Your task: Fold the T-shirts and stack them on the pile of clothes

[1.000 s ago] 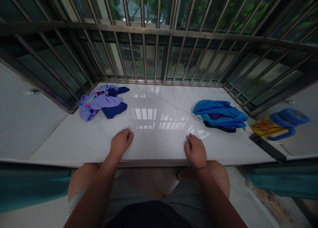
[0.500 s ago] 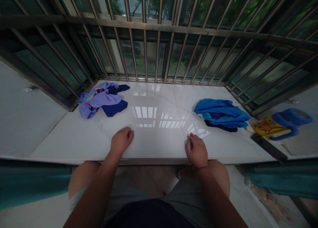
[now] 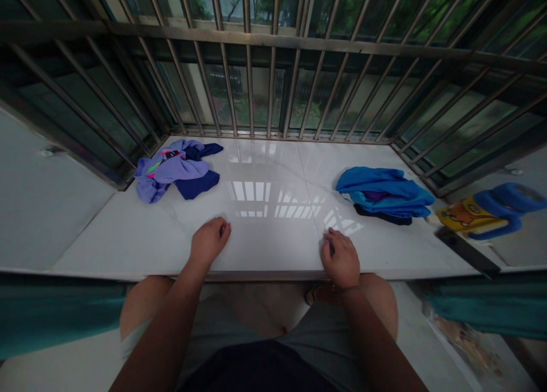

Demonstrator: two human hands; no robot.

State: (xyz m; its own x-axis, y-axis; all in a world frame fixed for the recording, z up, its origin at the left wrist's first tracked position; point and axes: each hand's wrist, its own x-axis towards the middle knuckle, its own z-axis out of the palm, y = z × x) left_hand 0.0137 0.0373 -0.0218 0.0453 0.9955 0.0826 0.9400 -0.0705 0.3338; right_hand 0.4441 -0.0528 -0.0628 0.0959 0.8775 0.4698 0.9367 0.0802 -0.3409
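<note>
My left hand (image 3: 209, 241) rests on the white marble sill (image 3: 265, 232) near its front edge, fingers curled into a loose fist with nothing in them. On the same sill to the right lies my right hand (image 3: 341, 258), also curled and holding nothing that shows. A crumpled purple and navy garment (image 3: 177, 170) lies at the back left, well beyond my left hand. A bright blue garment (image 3: 383, 191) over something dark sits at the right, beyond my right hand.
Metal window bars (image 3: 273, 67) enclose the sill at the back and both sides. A blue and yellow cartoon object (image 3: 485, 212) sits at the far right on a ledge. My knees (image 3: 376, 301) are below the sill's front edge.
The view has drifted slightly; both hands stay curled on the sill in about the same places.
</note>
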